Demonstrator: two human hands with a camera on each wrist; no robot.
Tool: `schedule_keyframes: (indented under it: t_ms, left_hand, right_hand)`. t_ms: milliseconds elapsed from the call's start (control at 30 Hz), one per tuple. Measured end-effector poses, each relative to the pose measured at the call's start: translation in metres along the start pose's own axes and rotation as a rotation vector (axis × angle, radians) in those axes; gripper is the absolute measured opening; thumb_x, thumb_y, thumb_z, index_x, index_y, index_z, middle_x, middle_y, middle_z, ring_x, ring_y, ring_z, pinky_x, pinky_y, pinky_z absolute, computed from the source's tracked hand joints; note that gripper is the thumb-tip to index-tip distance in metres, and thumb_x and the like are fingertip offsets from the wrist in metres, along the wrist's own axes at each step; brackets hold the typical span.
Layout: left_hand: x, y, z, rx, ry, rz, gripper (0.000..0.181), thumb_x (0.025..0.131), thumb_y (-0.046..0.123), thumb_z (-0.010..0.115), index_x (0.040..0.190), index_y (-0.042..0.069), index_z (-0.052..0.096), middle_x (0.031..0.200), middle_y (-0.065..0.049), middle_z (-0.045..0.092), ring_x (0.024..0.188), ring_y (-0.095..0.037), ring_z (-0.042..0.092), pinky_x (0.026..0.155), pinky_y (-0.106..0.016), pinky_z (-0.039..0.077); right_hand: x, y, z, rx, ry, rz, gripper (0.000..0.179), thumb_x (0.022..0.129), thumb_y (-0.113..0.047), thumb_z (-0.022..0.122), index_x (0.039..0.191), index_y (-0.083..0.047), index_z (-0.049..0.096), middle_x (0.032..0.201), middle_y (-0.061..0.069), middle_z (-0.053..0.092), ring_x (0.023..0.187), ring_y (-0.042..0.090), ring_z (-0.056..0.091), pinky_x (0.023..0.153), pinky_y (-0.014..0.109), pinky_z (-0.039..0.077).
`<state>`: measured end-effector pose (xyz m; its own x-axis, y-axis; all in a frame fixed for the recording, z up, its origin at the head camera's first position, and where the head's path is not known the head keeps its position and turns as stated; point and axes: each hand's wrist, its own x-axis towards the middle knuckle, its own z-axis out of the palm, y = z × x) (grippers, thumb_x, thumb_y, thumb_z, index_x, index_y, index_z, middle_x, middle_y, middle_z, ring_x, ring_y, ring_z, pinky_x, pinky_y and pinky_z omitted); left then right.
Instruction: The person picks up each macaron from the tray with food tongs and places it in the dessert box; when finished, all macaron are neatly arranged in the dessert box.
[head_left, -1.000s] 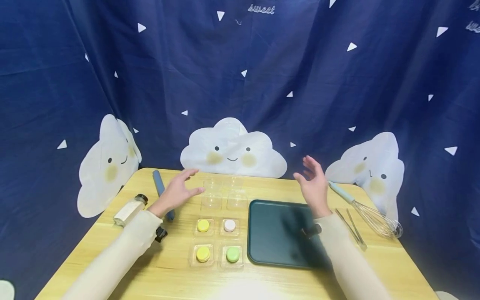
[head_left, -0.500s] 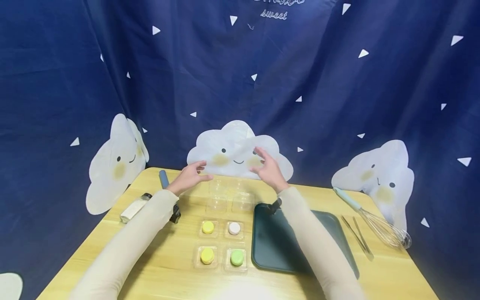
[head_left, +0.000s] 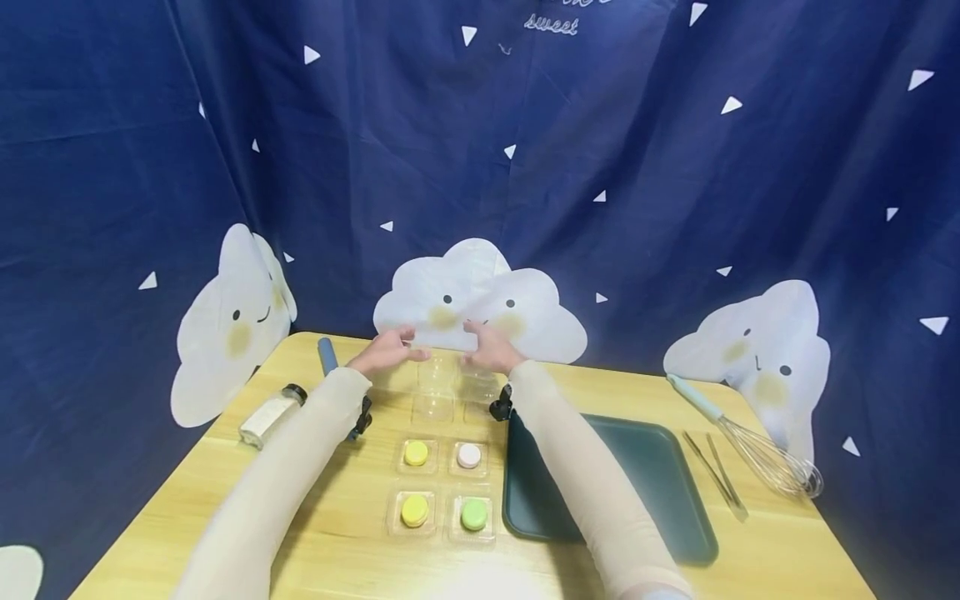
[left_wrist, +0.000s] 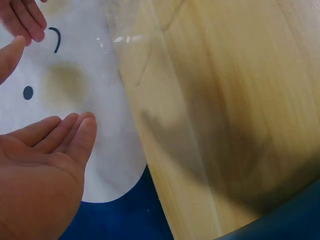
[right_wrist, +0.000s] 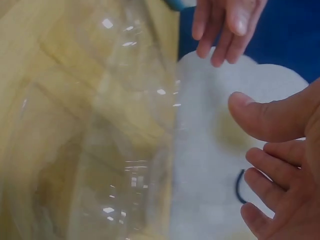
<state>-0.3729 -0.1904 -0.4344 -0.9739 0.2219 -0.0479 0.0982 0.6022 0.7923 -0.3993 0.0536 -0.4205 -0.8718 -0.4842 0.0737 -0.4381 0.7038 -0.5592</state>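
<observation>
My left hand and right hand reach to the back of the table, one at each side of a group of clear plastic lids. Both hold nothing; their fingers are relaxed and the palms face each other. In the right wrist view, a clear lid lies beside the right hand, and the fingers stay apart from it. The left hand hovers at the table's back edge in the left wrist view. Nearer lie two yellow macarons, a pale pink one and a green one, each in a clear plastic base.
A dark green tray lies right of the macarons, partly under the right sleeve. Metal tongs and a whisk are farther right. On the left are a jar of white powder and a blue rod, partly hidden.
My right hand has swung left from above the tray to the back lids. The left hand has shifted a little right and lowered. The head view has turned slightly.
</observation>
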Motion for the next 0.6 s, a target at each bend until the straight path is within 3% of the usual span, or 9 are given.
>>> schedule_keyframes:
  t_ms: [133, 300, 433, 600]
  left_hand:
    - [0.004, -0.003, 0.007, -0.020, -0.060, -0.050, 0.086, 0.094, 0.034, 0.070, 0.156, -0.008, 0.028, 0.161, -0.028, 0.035, 0.149, -0.044, 0.035, 0.124, -0.054, 0.033]
    - [0.005, -0.007, 0.014, -0.007, -0.089, -0.059, 0.089, 0.094, 0.038, 0.070, 0.155, -0.010, 0.027, 0.159, -0.030, 0.036, 0.145, -0.046, 0.041, 0.119, -0.053, 0.041]
    - [0.004, -0.009, 0.016, 0.006, -0.098, -0.052, 0.092, 0.092, 0.041, 0.070, 0.154, -0.012, 0.027, 0.157, -0.033, 0.036, 0.140, -0.048, 0.046, 0.115, -0.054, 0.045]
    - [0.001, -0.010, 0.019, -0.002, -0.098, -0.030, 0.091, 0.093, 0.038, 0.069, 0.152, -0.015, 0.026, 0.156, -0.037, 0.034, 0.141, -0.052, 0.042, 0.114, -0.057, 0.046]
  right_hand:
    - [0.005, 0.003, 0.012, -0.031, -0.082, 0.024, 0.082, 0.083, -0.006, 0.075, 0.155, 0.001, 0.036, 0.161, 0.017, 0.041, 0.151, 0.034, 0.037, 0.128, 0.044, 0.029]
    - [0.009, 0.002, 0.023, -0.038, -0.164, 0.048, 0.087, 0.083, -0.002, 0.074, 0.157, 0.000, 0.030, 0.165, 0.016, 0.034, 0.153, 0.034, 0.032, 0.129, 0.045, 0.025]
    - [0.012, 0.003, 0.029, -0.080, -0.186, 0.045, 0.089, 0.082, -0.002, 0.075, 0.158, -0.001, 0.029, 0.165, 0.015, 0.032, 0.154, 0.034, 0.031, 0.130, 0.045, 0.024]
    - [0.015, 0.005, 0.035, -0.106, -0.188, 0.052, 0.090, 0.081, -0.002, 0.076, 0.158, -0.002, 0.029, 0.165, 0.015, 0.034, 0.153, 0.034, 0.032, 0.130, 0.044, 0.024]
